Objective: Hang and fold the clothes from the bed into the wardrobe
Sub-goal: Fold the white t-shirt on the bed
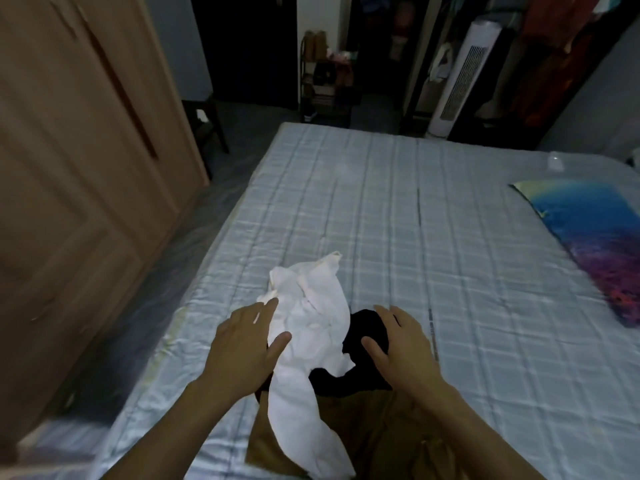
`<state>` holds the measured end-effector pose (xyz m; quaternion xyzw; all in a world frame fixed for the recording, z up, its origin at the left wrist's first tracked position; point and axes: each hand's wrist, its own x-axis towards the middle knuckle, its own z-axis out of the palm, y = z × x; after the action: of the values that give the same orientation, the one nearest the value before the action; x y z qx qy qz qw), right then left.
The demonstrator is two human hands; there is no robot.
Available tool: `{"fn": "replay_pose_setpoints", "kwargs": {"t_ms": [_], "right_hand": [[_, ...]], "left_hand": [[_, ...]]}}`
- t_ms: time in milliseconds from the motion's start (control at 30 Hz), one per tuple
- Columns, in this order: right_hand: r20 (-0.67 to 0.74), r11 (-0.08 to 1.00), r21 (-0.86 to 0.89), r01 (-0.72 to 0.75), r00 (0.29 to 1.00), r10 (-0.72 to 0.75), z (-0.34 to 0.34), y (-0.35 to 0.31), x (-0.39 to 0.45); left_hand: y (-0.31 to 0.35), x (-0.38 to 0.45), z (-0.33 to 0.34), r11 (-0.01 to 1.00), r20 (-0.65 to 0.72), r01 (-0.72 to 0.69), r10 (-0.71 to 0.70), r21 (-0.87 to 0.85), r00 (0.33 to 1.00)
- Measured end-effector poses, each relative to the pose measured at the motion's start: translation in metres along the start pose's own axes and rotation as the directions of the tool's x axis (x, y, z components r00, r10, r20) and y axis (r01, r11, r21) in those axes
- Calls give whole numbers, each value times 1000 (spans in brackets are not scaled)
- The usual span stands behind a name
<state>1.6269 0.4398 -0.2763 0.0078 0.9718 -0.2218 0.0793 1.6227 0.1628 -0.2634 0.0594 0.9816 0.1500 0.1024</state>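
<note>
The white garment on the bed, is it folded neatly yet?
No, the white garment lies crumpled and twisted across the black garment and brown garment on the bed.

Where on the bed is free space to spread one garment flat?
Free: the wide checked sheet beyond the white garment, toward the foot edge, and the strip between the black garment and the pillow. Crowded: the near edge, where clothes pile under both hands.
</note>
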Motion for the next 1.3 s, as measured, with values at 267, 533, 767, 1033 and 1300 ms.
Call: {"fn": "replay_pose_setpoints", "kwargs": {"t_ms": [267, 533, 767, 1033, 1300], "right_hand": [[75, 996, 84, -35, 997, 29, 43, 22, 52], [149, 990, 126, -59, 988, 40, 79, 30, 128], [241, 984, 160, -77, 970, 36, 127, 42, 199], [259, 980, 188, -68, 966, 18, 203, 45, 269], [318, 987, 95, -132, 943, 95, 254, 39, 301]], "left_hand": [[-24, 54, 35, 996, 101, 56, -49, -72, 994], [-44, 155, 75, 987, 170, 103, -81, -125, 982], [-57, 266, 129, 948, 252, 204, -141, -243, 957], [-63, 330, 202, 949, 293, 269, -214, -162, 932], [-49, 345, 231, 807, 130, 402, -385, -433, 914]]}}
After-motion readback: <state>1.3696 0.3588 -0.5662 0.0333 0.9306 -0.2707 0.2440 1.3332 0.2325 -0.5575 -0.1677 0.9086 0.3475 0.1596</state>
